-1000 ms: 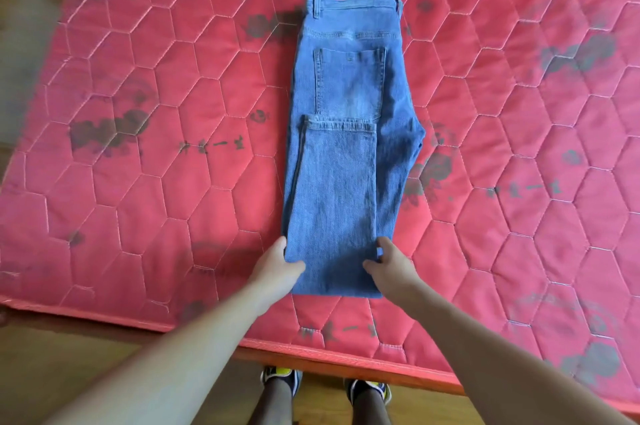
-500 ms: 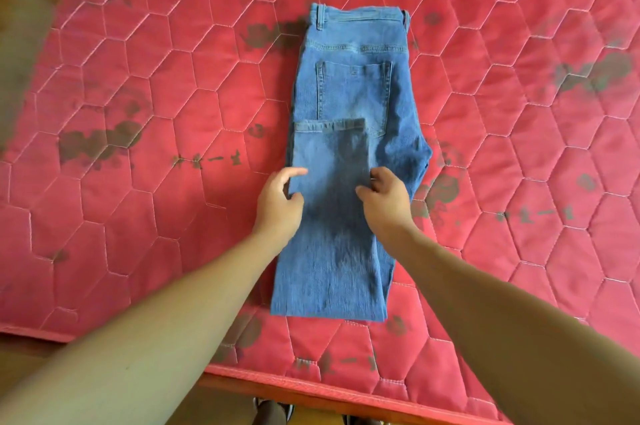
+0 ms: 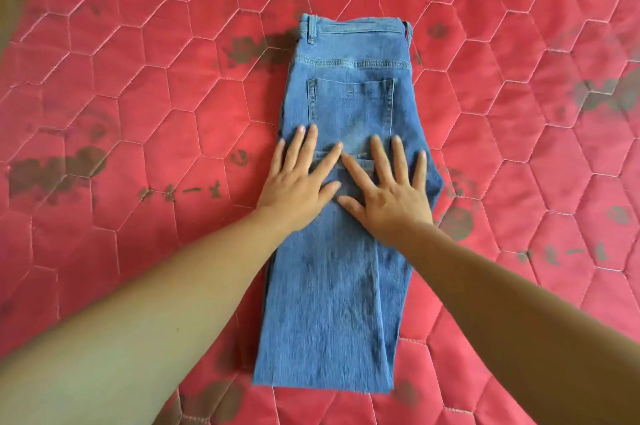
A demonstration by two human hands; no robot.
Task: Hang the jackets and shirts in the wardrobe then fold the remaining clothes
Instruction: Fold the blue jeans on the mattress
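A red quilted mattress point(image 3: 138, 95) carries folded blue jeans point(image 3: 346, 286), waistband at the far end. The left hand point(image 3: 298, 182) and right hand point(image 3: 391, 196) press flat on the jeans' middle, fingers straight and spread.

One pair of folded blue denim jeans point(image 3: 346, 286), with one stitched back pocket point(image 3: 349, 106) showing. One red quilted mattress point(image 3: 138, 95) with hexagon stitching, its dark blotches too smeared to count. One left hand point(image 3: 298, 185) and one right hand point(image 3: 391, 196), each with five spread fingers, and two bare forearms
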